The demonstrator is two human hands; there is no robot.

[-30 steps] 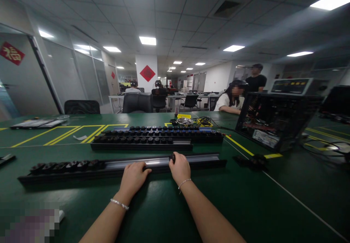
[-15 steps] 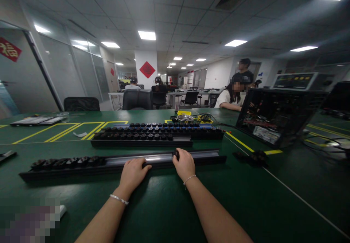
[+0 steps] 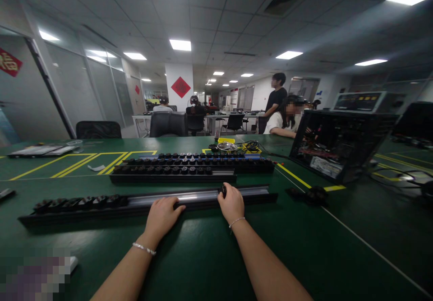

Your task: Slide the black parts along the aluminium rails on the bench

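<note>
A long black rail with a pale inner channel (image 3: 199, 196) lies across the bench in front of me. Round black parts (image 3: 84, 201) fill its left end in a row. My left hand (image 3: 163, 217) grips the rail's near edge around its middle, the fingertips hidden on the far side. Further right, my right hand (image 3: 232, 201) pinches a small black part (image 3: 222, 190) over the channel. Most of that part is covered by the fingers, so I cannot tell whether it touches the rail.
Behind lie more black rails (image 3: 169, 179) carrying round parts. An opened computer case (image 3: 341, 145) stands at the right, near loose black parts (image 3: 316, 196). A clear dish (image 3: 227, 146) and cables (image 3: 251, 146) sit at the back. Two people (image 3: 277, 93) are beyond the bench.
My right hand has shifted slightly right along the rail with the small black part. The left hand keeps its place on the rail. A standing person in the background has moved left.
</note>
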